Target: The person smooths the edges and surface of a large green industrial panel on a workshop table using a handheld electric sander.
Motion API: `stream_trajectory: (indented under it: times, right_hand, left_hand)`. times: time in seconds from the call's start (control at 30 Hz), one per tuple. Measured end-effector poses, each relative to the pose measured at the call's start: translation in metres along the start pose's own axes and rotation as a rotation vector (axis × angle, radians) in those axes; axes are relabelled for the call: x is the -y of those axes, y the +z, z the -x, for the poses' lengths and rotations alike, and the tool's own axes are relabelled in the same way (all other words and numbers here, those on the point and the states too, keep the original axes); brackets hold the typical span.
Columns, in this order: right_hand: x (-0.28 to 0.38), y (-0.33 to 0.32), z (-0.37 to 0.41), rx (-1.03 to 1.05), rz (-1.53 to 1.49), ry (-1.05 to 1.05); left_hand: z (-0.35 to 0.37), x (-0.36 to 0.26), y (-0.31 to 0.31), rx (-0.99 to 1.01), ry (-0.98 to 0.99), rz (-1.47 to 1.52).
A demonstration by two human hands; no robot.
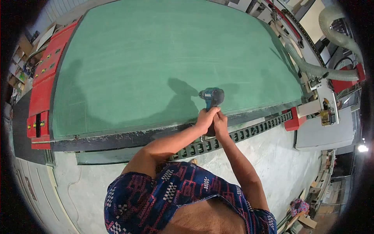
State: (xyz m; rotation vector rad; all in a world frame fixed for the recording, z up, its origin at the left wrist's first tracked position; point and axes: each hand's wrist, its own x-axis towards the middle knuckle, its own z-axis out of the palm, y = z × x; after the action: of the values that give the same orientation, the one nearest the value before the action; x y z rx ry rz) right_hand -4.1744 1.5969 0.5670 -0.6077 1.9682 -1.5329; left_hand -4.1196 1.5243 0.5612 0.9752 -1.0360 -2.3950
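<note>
A teal and black cordless drill [211,96] is held over the near edge of the green board [167,50], its chuck pointing left. My left hand [205,119] is closed around the drill's handle. Beside it, my right hand [221,123] is closed against the lower part of the handle from the right; its fingertips are partly hidden. The dark base of the drill shows between my wrists. Shadows of my arms and the drill fall across the board.
Red panels [52,64] run along the board's left side. A black cable chain [237,135] lies below its near edge. At right stand a machine gantry [327,95] and a ribbed grey hose [311,68]. Wood offcuts [321,185] lie on the floor at lower right.
</note>
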Motion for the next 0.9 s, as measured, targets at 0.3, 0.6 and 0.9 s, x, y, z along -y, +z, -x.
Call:
stream_trajectory:
  times: [0.3,0.6,0.9]
  right_hand:
    - [0.017,0.027,-0.045,-0.007,-0.015,-0.044]
    - [0.012,0.033,-0.054,0.007,0.014,-0.035]
    - [0.018,0.028,-0.058,0.103,0.047,0.059]
  left_hand:
    - [-0.051,-0.023,-0.012,0.000,0.038,0.105]
    - [-0.054,-0.030,-0.019,-0.019,-0.003,0.029]
    - [-0.059,-0.041,-0.044,0.123,-0.117,-0.144]
